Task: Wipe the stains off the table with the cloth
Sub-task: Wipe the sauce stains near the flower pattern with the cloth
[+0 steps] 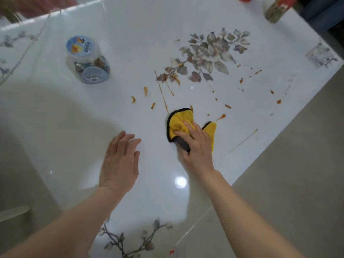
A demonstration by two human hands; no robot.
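Observation:
A yellow cloth [178, 121] with a black hem and grey underside lies bunched on the glossy white table [74, 112]. My right hand [195, 144] presses down on the cloth's near part, fingers spread over it. Orange-red stains [163, 97] streak and dot the table beyond the cloth, from a long thin line at the left to scattered spots [242, 81] on the right. One faint long streak [243, 140] runs near the right edge. My left hand [121, 161] rests flat on the table to the cloth's left, fingers together, holding nothing.
A clear plastic jar [87, 60] with a blue lid stands at the back left. A patterned canister [277, 10] stands at the far right corner. A printed flower motif [208, 54] decorates the tabletop. The table's right edge runs diagonally, with tiled floor [297, 164] beyond.

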